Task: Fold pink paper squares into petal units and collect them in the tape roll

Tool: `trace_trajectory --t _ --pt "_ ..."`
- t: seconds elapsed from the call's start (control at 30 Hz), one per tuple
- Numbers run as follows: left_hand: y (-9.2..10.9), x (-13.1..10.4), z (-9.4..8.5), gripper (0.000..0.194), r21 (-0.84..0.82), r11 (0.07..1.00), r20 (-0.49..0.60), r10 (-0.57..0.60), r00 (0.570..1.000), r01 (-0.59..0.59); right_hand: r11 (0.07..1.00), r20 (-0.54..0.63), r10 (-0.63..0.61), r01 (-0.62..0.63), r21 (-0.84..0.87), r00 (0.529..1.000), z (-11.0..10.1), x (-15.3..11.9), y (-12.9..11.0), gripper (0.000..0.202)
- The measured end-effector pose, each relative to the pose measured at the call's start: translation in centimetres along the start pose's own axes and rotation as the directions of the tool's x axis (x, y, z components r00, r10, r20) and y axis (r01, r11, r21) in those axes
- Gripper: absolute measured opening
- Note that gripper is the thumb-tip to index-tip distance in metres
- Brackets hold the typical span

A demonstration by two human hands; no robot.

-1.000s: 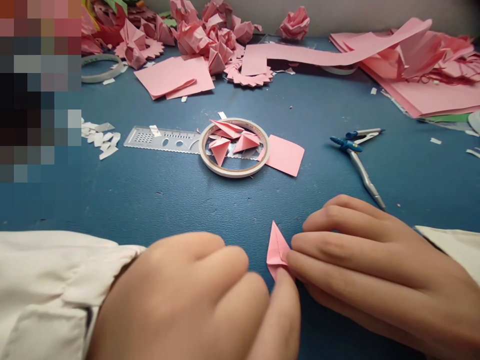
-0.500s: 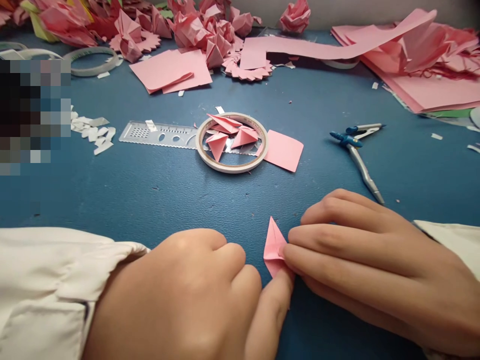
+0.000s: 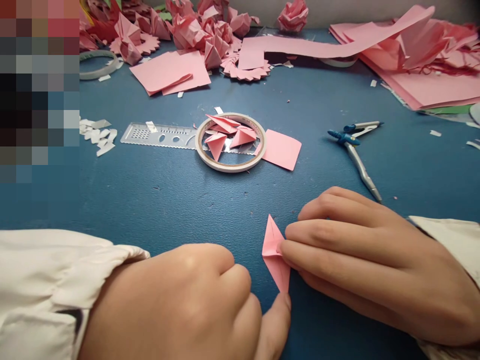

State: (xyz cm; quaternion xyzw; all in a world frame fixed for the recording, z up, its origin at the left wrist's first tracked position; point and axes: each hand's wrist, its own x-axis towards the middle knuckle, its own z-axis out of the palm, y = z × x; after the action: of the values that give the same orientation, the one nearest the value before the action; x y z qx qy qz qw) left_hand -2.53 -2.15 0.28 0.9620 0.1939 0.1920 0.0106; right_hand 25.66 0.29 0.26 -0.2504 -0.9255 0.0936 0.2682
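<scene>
A small folded pink paper piece [image 3: 273, 245], diamond-shaped with creases, lies on the blue table between my hands. The fingertips of my right hand [image 3: 360, 255] press on its right edge, the fingers stretched out close together. My left hand [image 3: 180, 300] is curled, its thumb or index tip touching the lower point of the paper; its other fingertips are hidden. Ahead, a roll of tape [image 3: 232, 169] lies flat with several folded pink pieces [image 3: 216, 145] inside its ring. A square of pink paper [image 3: 284, 150] sits at the ring's right side.
A clear stencil ruler [image 3: 161, 136] runs under the tape ring. A blue and silver compass [image 3: 362, 167] lies beyond my right hand. White paper scraps [image 3: 99, 134] are at the left. Crumpled and folded pink paper [image 3: 191, 30] and large pink sheets [image 3: 442, 87] line the back.
My left fingertip has slid down toward me along the paper, and more of its lower point shows. My right hand stays at its right edge, nearly unmoved.
</scene>
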Motion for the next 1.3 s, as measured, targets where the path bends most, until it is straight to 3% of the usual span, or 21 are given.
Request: trace_trajectory --t 0.07,0.3,0.43,0.57,0.67,0.8,0.9,1.07,1.17,1.2,1.23,1.3 --pt "0.2 -0.2 -0.1 0.056 -0.014 1.0 -0.009 0.011 1.0 -0.012 1.0 0.005 -0.001 0.001 -0.004 1.0 -0.1 -0.1 0.0 0.028" --pt "0.0 1.6 -0.5 0.03 -0.104 0.994 -0.034 -0.036 0.999 0.032 1.0 -0.021 0.006 -0.006 -0.005 1.0 0.0 0.2 -0.2 0.028" --pt "-0.2 2.7 -0.2 0.061 -0.098 0.988 -0.054 -0.128 0.99 0.122 1.0 -0.051 0.006 -0.007 -0.019 0.999 0.1 0.5 -0.2 0.035" --pt "0.1 2.7 0.1 0.07 -0.027 0.983 -0.13 -0.186 0.974 0.184 1.0 -0.034 0.016 -0.017 -0.013 0.999 0.2 0.6 -0.1 0.031" --pt "0.4 2.3 0.1 0.065 0.008 0.985 -0.194 -0.169 0.966 0.174 1.0 -0.035 0.015 -0.015 -0.005 0.999 0.0 0.5 0.0 0.026" --pt "0.7 2.0 0.2 0.059 0.003 0.965 -0.304 -0.249 0.919 0.263 1.0 0.004 0.028 -0.028 -0.007 1.0 -0.6 0.5 -0.1 0.018" --pt "0.6 1.9 0.3 0.056 -0.042 0.958 -0.282 -0.282 0.917 0.282 0.999 0.071 0.042 -0.04 -0.02 0.997 -1.3 0.6 -0.4 0.012" --pt "-0.7 2.4 -0.5 0.033 -0.114 0.967 -0.345 -0.255 0.903 0.229 0.997 0.065 0.031 -0.026 -0.075 0.997 -1.6 0.3 -0.6 0.009" --pt "-1.4 2.8 -1.1 0.038 -0.105 0.975 -0.177 -0.21 0.961 0.194 0.994 0.076 0.005 0.003 -0.106 0.997 -1.7 0.1 -0.4 0.009" --pt "-1.5 2.8 -1.3 0.04 -0.093 0.976 -0.056 -0.2 0.978 0.195 0.993 0.08 -0.002 0.011 -0.117 0.997 -1.6 0.0 -0.3 0.01" --pt "-1.7 2.8 -1.3 0.039 -0.134 0.98 -0.01 -0.151 0.988 0.148 0.992 0.082 -0.008 0.018 -0.124 0.997 -1.6 0.0 -0.2 0.011" --pt "-1.8 2.7 -1.2 0.03 -0.12 0.979 0.018 -0.161 0.987 0.162 0.992 0.088 -0.019 0.03 -0.12 0.996 -1.6 -0.2 -0.1 0.013"
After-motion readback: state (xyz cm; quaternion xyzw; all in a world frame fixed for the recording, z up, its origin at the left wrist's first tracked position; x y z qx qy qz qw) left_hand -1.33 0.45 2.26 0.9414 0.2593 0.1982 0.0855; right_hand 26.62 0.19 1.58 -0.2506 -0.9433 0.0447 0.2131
